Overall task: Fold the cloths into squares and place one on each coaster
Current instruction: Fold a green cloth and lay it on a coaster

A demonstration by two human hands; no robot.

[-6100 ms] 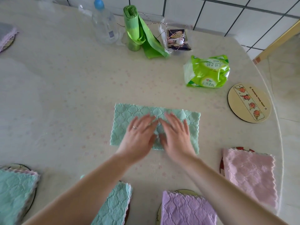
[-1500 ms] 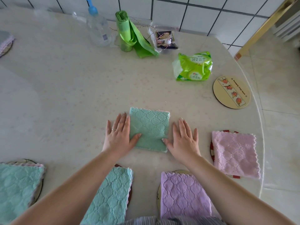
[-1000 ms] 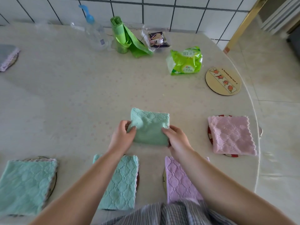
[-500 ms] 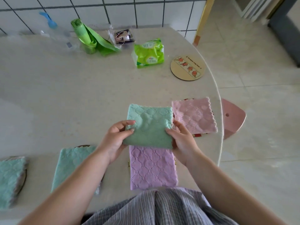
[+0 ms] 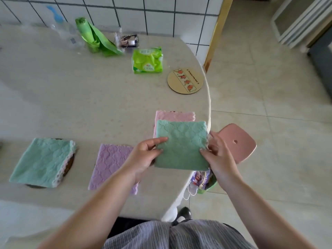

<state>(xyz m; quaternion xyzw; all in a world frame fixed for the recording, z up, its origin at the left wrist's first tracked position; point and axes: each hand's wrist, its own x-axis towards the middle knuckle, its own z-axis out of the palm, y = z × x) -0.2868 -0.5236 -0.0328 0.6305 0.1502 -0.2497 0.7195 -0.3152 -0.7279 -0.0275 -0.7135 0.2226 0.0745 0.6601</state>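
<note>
I hold a green cloth [image 5: 181, 144], folded into a square, in the air above the table's right edge. My left hand [image 5: 143, 155] pinches its left side and my right hand [image 5: 218, 157] grips its right side. It partly hides a pink folded cloth [image 5: 175, 115] lying on a coaster. A bare round wooden coaster [image 5: 185, 80] with a fruit strip lies farther back by the table's rim. A purple folded cloth [image 5: 111, 162] and a teal folded cloth [image 5: 43, 161] lie on coasters to the left.
At the back stand a green tissue pack [image 5: 147, 60], a green bag roll [image 5: 91, 37], a clear bottle [image 5: 66, 32] and a small dark packet [image 5: 128, 41]. A pink stool [image 5: 237, 142] sits on the floor right of the table [image 5: 71, 97]. A tiled wall lies behind.
Both hands picked the folded green cloth up off the table and carried it to the right, over the pink cloth. My view has swung right, toward the table's edge and the floor.
</note>
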